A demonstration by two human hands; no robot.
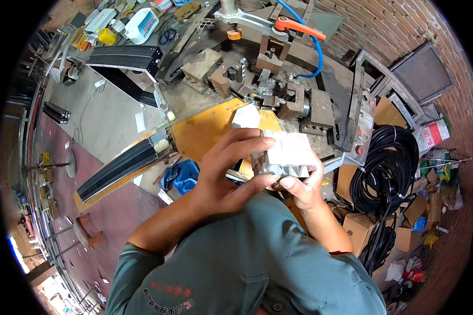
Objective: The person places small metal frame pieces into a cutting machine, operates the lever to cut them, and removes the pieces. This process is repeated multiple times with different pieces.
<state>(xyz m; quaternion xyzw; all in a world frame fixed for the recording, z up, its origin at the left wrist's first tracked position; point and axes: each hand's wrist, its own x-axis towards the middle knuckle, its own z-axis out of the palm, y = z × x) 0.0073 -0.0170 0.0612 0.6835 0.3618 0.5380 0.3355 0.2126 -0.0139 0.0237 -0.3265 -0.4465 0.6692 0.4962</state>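
Note:
A pale, silvery block-like stack of ridged pieces (288, 151) is held up in front of my chest, between both hands. My left hand (236, 163) grips its left end, fingers over the top and thumb below. At the right end, my right hand (306, 186) closes on it with the thumb at the lower edge; its other fingers are mostly hidden behind. Whether the stack is one piece or several pressed together I cannot tell. Just beyond it lies a yellow board (207, 128) with a white sheet (245, 115) on it.
Beyond the board is a machine bed with metal clamps (294, 102) and an orange lever (299, 26). A black frame (123, 56) stands at left. Coiled black cable (386, 168) and cardboard boxes (358, 231) are at right. A blue cloth or bag (181, 177) lies by my left forearm.

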